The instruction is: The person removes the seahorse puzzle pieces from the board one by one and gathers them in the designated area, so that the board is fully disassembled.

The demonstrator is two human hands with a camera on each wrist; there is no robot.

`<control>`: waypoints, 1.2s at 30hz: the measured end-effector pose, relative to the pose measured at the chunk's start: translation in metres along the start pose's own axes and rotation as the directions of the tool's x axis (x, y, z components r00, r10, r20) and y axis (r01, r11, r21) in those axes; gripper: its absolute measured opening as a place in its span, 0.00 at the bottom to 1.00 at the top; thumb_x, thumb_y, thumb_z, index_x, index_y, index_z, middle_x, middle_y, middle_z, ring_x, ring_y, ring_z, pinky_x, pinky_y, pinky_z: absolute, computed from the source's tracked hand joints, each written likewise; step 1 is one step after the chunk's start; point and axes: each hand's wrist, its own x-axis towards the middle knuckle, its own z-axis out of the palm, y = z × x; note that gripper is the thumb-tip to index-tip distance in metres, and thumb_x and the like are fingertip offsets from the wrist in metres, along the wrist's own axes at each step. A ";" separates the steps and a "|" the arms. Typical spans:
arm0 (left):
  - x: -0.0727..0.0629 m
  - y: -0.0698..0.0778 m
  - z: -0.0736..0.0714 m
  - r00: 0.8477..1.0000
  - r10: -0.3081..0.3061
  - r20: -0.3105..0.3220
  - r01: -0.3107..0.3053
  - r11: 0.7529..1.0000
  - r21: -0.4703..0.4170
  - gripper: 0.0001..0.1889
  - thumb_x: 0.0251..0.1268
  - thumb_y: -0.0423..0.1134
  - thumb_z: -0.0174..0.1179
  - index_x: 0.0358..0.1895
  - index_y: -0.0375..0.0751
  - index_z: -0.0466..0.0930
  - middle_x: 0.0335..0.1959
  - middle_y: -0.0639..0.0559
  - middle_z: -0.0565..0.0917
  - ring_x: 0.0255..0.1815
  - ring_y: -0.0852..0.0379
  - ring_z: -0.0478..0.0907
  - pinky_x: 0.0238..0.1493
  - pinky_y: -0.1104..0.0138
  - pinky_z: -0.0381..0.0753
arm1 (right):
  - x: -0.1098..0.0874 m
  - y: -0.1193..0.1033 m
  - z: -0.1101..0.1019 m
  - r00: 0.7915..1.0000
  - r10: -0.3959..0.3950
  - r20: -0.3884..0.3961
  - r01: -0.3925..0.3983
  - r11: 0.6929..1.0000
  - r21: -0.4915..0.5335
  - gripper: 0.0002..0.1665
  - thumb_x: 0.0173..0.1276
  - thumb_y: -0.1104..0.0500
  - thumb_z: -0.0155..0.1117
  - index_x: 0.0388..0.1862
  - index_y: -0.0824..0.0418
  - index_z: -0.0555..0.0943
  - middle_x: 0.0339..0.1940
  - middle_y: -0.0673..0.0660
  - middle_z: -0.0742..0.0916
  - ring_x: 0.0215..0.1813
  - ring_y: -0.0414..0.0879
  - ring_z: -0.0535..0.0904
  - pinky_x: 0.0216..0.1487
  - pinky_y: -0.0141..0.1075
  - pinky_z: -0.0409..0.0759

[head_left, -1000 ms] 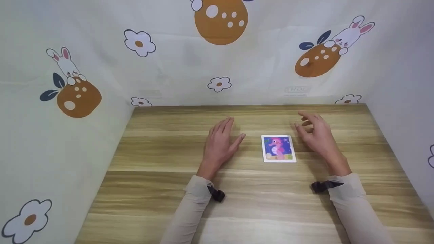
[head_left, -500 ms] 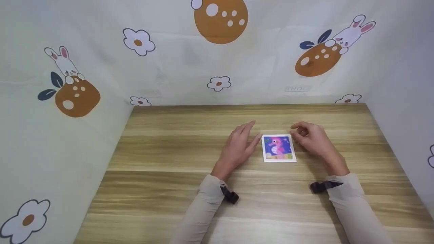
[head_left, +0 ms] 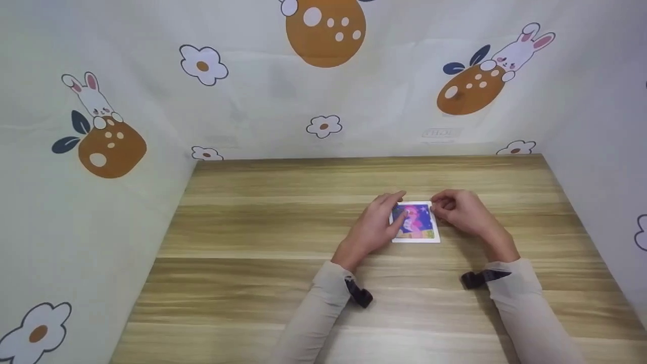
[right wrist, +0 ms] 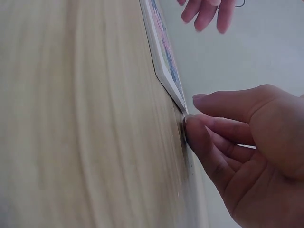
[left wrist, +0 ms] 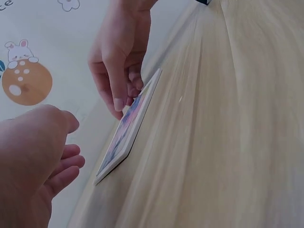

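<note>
A thin square board (head_left: 422, 220) with a white border and a pink seahorse picture lies on the wooden table. My left hand (head_left: 375, 222) hovers over its left side, thumb above the picture and fingers extended past the far left corner. In the left wrist view, a gap shows between the left hand (left wrist: 35, 156) and the board (left wrist: 126, 128). My right hand (head_left: 462, 212) is at the far right corner, fingers loosely curled. In the right wrist view, a fingertip of the right hand (right wrist: 247, 137) meets the board's corner, while the thumb stands a little apart from it.
The wood-grain table (head_left: 242, 283) extends around the board on all sides. A pale cloth (head_left: 263, 101) printed with rabbits, oranges and flowers rises behind the table and along both sides. Black straps (head_left: 359, 293) hang at the cuffs of both sleeves.
My left hand has moved right, from the bare table to over the board's left side. The right hand has come slightly closer to the far right corner, its fingers more curled. The board stays put.
</note>
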 end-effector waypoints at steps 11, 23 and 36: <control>0.013 0.008 0.021 0.994 -0.028 0.110 0.029 1.000 -0.003 0.27 0.80 0.42 0.63 0.77 0.44 0.75 0.66 0.49 0.83 0.70 0.54 0.79 0.77 0.68 0.76 | -0.003 0.001 0.000 0.998 0.007 0.057 -0.010 0.999 0.044 0.19 0.69 0.64 0.78 0.56 0.70 0.86 0.43 0.63 0.91 0.45 0.50 0.87 0.43 0.24 0.84; 0.028 0.013 0.031 0.992 -0.054 0.114 0.043 0.994 0.096 0.24 0.77 0.47 0.66 0.72 0.49 0.81 0.64 0.53 0.83 0.65 0.54 0.79 0.71 0.66 0.79 | -0.003 0.006 -0.001 0.999 0.001 0.049 -0.006 0.995 0.102 0.19 0.69 0.65 0.77 0.57 0.69 0.85 0.43 0.63 0.90 0.43 0.46 0.86 0.44 0.24 0.83; 0.035 0.018 0.038 0.982 -0.121 0.145 0.086 0.970 0.227 0.25 0.75 0.57 0.66 0.71 0.63 0.80 0.67 0.56 0.77 0.65 0.55 0.77 0.64 0.63 0.82 | -0.002 0.011 -0.001 0.999 0.006 0.054 -0.013 0.990 0.140 0.21 0.69 0.66 0.77 0.58 0.69 0.85 0.43 0.64 0.90 0.41 0.42 0.85 0.44 0.24 0.84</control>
